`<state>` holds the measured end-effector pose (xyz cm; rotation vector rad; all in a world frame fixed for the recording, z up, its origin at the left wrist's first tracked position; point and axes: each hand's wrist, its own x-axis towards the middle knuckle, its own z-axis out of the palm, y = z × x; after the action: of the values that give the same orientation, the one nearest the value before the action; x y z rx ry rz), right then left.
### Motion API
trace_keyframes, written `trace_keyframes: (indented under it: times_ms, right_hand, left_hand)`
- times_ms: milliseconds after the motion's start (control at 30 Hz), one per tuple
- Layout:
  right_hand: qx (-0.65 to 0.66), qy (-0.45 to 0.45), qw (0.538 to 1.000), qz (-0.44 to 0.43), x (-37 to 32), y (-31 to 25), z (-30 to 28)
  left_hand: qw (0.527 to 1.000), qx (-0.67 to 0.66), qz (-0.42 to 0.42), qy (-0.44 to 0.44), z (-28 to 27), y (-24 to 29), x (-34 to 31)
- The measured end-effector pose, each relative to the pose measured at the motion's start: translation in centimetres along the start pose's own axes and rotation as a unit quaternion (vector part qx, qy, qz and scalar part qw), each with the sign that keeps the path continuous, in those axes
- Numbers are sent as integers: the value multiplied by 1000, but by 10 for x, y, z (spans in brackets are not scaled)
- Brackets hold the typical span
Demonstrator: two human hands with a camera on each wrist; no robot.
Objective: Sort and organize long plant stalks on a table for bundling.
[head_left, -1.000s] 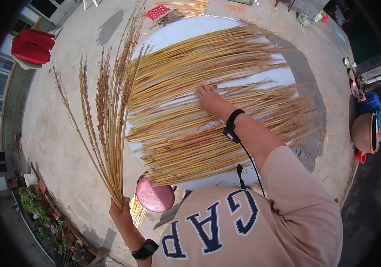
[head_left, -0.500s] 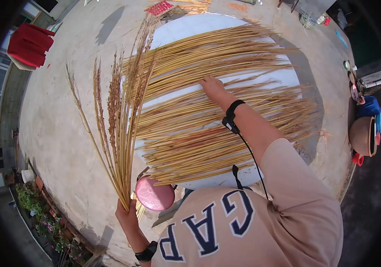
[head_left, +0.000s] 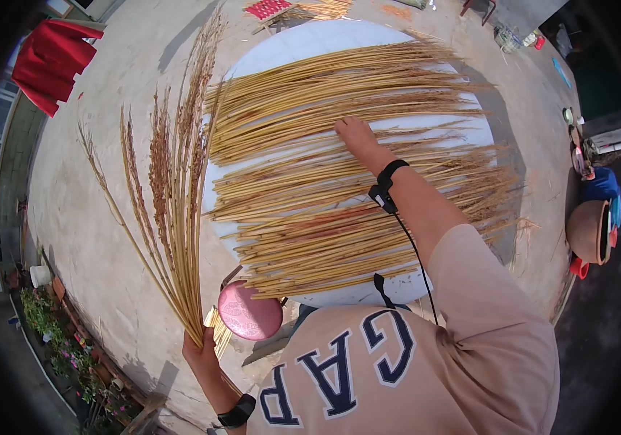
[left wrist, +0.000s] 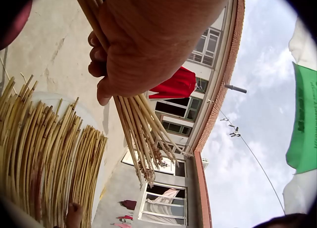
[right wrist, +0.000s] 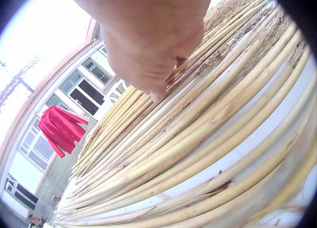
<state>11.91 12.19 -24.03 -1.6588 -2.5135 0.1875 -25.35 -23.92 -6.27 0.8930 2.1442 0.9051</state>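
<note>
My left hand grips the lower ends of a bundle of long yellow stalks, whose brown seed heads fan out upward. In the left wrist view the fingers of that hand curl round the stalks. Rows of similar stalks lie across a round white table. My right hand is over the middle rows, its fingers bent down at the stalks. The right wrist view shows this hand's thumb and fingertips pinched at thin stalks, partly hidden beneath the hand.
A pink round stool stands by the table's near left edge. Beyond the table is a red woven seat. Flower pots and plants line the left side; a brown pot and blue container stand right. A red garment hangs upper left.
My right hand has moved slightly away from me and to the right, its fingers more bent. The bundle in my left hand swung right, then back left.
</note>
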Motion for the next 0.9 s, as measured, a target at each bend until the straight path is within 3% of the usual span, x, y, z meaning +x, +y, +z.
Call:
trace_keyframes:
  times_ms: [200,400,600,800,867,900]
  right_hand:
    - [107,40,991,-73,-8,-6,-6]
    - [96,-48,993,-59,-18,-5,7]
    - [60,36,994,-83,-18,-6,16]
    - [59,24,992,-109,-18,-33,-24]
    - [98,71,974,-193,-35,-71,-55]
    - [116,54,961,-246,-44,-90,-63]
  left_hand:
    - [1000,-5,6,1,2,5,2]
    - [1000,-12,15,-1,2,5,2]
    - [1000,-4,14,-3,3,6,1]
    - [1000,7,5,-8,8,11,2]
    - [999,-6,39,-15,13,16,7]
    - [999,-7,44,-18,19,25,10]
